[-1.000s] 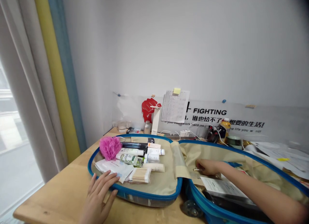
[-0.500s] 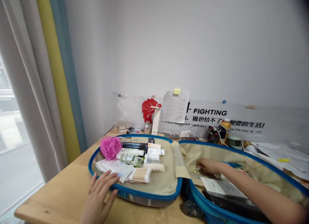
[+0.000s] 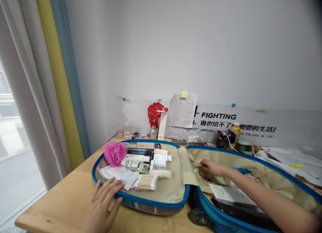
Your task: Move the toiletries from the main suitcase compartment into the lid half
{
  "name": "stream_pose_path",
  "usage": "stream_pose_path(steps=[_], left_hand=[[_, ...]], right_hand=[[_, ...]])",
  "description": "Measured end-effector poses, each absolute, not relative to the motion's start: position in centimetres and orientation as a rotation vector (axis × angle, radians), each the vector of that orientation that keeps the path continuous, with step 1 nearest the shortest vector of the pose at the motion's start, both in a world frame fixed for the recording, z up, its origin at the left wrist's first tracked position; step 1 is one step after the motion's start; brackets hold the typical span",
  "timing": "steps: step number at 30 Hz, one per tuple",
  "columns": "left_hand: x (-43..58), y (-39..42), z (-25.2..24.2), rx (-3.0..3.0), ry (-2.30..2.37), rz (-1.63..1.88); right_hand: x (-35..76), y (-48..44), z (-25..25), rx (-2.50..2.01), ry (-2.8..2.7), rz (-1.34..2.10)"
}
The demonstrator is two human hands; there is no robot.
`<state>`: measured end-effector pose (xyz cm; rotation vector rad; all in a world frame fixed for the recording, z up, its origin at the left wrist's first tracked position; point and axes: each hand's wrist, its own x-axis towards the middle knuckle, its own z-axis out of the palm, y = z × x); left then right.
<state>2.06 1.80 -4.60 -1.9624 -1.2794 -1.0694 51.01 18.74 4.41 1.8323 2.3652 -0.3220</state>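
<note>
An open suitcase with a blue rim [image 3: 161, 203] lies across the table. Fingers spread, my left hand [image 3: 107, 196] rests on the near left rim, beside a white flat packet [image 3: 118, 173]. Over the suitcase's right half, my right hand [image 3: 210, 168] is closed, with a small thin shiny thing [image 3: 199, 165] poking out of its fingertips; its kind is unclear. The left half holds a pink bath puff [image 3: 115, 154], a pack of cotton swabs [image 3: 146, 182], a green-labelled bottle [image 3: 137, 166] and several white tubes [image 3: 161, 174].
In the right half, a printed white sheet [image 3: 230, 194] lies under my right forearm. Behind the suitcase stand a small glass bottle [image 3: 153, 132], a white upright stand [image 3: 162, 125] and a yellow bottle [image 3: 234, 132]. Papers [image 3: 289, 159] cover the right side; a curtain [image 3: 57, 75] hangs left.
My right hand has moved a little left and up within the suitcase's right half, the small shiny thing moving with it. My left hand has stayed put.
</note>
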Motion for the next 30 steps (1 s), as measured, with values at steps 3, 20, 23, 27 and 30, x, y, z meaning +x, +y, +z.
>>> stream_pose_path(steps=[3, 20, 23, 27, 30], left_hand=[[2.1, 1.8, -4.5, -1.966, -1.267, -1.063], [2.2, 1.8, -4.2, -1.963, -1.234, -1.053], [2.1, 1.8, -4.3, -1.966, -1.238, -1.054], [2.2, 1.8, -4.3, -1.961, -1.242, -1.046], [2.2, 1.7, -4.2, -1.955, -1.23, -1.051]], right_hand=[[51.8, 18.6, 4.9, 1.803, 2.376, -0.389], [50.3, 15.8, 5.0, 1.851, 2.39, -0.537], [49.8, 15.5, 5.0, 1.876, 2.377, -0.516], [49.3, 15.4, 6.5, 1.907, 2.384, -0.481], [49.1, 15.6, 9.7, 1.924, 2.394, -0.461]])
